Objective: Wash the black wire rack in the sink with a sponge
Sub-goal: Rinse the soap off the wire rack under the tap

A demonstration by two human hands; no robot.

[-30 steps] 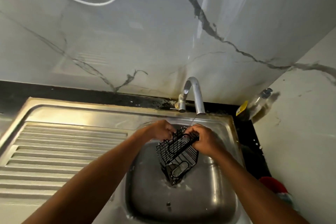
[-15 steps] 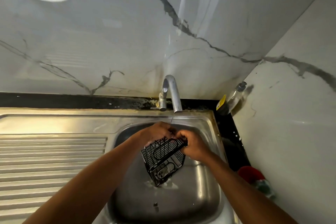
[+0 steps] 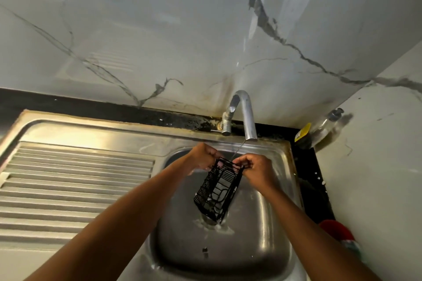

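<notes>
Here, both hands are closed on the one thing. The left hand [image 3: 204, 158] has its fingers curled over the top edge of the small black wire rack [image 3: 217, 191]. The right hand [image 3: 253, 169] pinches the opposite top corner between thumb and fingertips. So each grip is tight on thin wire, with nothing else in it that I can make out.

The rack hangs tilted from those two holds above the stainless steel sink basin [image 3: 262, 246], upper end by the hands and lower end down near the drain. A thin stream of water [image 3: 238, 149] runs from the curved chrome tap [image 3: 247, 116] onto the top of the rack, between the hands.

I would call this the rinsing or wetting step. No sponge shows in either hand or anywhere around the basin, so the scrubbing looks not yet in hand. The next move probably calls for one hand to let go and fetch a sponge while the other takes the rack's whole weight. Wet wire held at one corner could swing or slip.

To the left lies the ribbed steel draining board [image 3: 75, 187]. At the back right of the dark surface stands a clear bottle with a yellow label [image 3: 319, 132], its print too small to read. A red rounded object [image 3: 335, 231] sits nearer on the right; I cannot tell what it is. No other writing or brand shows.
</notes>
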